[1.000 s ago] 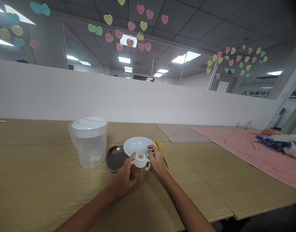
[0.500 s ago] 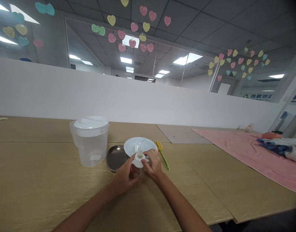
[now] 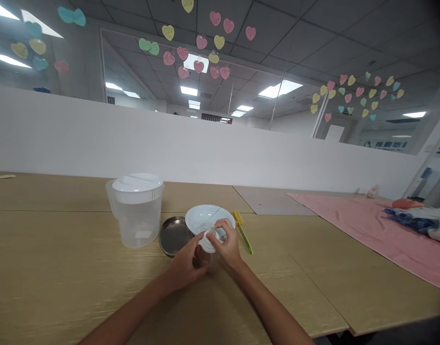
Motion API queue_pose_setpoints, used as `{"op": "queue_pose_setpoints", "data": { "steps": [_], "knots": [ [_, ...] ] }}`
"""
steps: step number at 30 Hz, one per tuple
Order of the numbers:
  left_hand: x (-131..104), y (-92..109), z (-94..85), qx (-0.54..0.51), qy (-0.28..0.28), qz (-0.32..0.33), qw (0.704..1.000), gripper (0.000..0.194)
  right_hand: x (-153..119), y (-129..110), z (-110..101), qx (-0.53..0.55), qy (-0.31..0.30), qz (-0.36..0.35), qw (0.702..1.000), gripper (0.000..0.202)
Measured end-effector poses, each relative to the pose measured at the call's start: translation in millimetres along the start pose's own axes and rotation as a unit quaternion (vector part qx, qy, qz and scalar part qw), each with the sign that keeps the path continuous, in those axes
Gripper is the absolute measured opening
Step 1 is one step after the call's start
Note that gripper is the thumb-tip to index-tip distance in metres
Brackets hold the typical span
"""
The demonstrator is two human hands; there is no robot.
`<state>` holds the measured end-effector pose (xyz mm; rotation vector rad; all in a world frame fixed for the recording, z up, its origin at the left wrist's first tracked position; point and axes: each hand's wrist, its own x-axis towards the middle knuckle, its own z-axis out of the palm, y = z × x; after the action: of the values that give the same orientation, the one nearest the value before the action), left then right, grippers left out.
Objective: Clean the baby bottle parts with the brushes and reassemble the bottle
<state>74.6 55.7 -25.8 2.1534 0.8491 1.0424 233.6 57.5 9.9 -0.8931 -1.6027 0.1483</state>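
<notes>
A small clear baby bottle (image 3: 206,243) with a white collar and a clear teat is held just above the table, tilted slightly. My left hand (image 3: 188,261) is wrapped round its body from the left. At the top, the thumb and fingers of my right hand (image 3: 227,241) pinch the teat and collar; my fingers partly cover the teat. Just behind the bottle lies a white bowl (image 3: 194,213) holding something clear that I cannot make out. To its left sits a round dark metal dish (image 3: 171,235). A yellow-headed brush (image 3: 244,235) with a green handle lies right of the bowl.
A lidded translucent plastic pitcher (image 3: 139,215) stands left of the dish. On the right, a pink cloth (image 3: 356,230) covers part of the table, with a heap of folded fabric (image 3: 417,218) on it. A white wall (image 3: 205,153) rises behind the wooden table (image 3: 79,287).
My right hand has shifted from the collar's side up to the teat. The bottle's top has tipped slightly to the right. My left hand keeps its hold.
</notes>
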Motion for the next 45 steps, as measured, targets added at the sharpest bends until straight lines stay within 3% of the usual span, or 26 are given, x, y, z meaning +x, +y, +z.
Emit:
{"op": "queue_pose_setpoints", "data": {
  "steps": [4,11,14,18,24,35,45],
  "knots": [
    [1.5,-2.8,4.6,-0.006,0.018,-0.031,0.999,0.082,4.9,-3.6,-3.4,0.029,-0.065,0.057,0.996,0.025],
    [1.5,3.3,8.8,0.010,0.026,-0.037,0.999,0.066,13.2,-17.8,-18.4,0.043,-0.202,0.097,0.974,0.023],
    [0.5,7.5,8.5,0.029,0.027,-0.024,0.999,0.064,17.3,-21.6,-25.3,0.001,-0.238,0.117,0.964,0.026],
    [1.3,9.0,9.4,0.025,0.031,-0.010,0.999,0.065,19.9,-16.9,-30.9,-0.075,-0.244,0.104,0.961,0.030],
    [4.5,7.3,10.7,-0.002,0.039,0.010,0.999,0.061,20.3,-12.5,-34.9,-0.100,-0.253,0.087,0.958,0.034],
    [3.1,6.3,11.7,-0.013,0.036,0.002,0.999,0.063,20.8,-11.6,-30.4,-0.021,-0.213,0.100,0.972,0.037],
    [3.1,6.4,10.8,0.003,0.032,0.007,0.999,0.061,20.2,-9.2,-22.2,0.081,-0.165,0.200,0.962,0.040]
  ]
}}
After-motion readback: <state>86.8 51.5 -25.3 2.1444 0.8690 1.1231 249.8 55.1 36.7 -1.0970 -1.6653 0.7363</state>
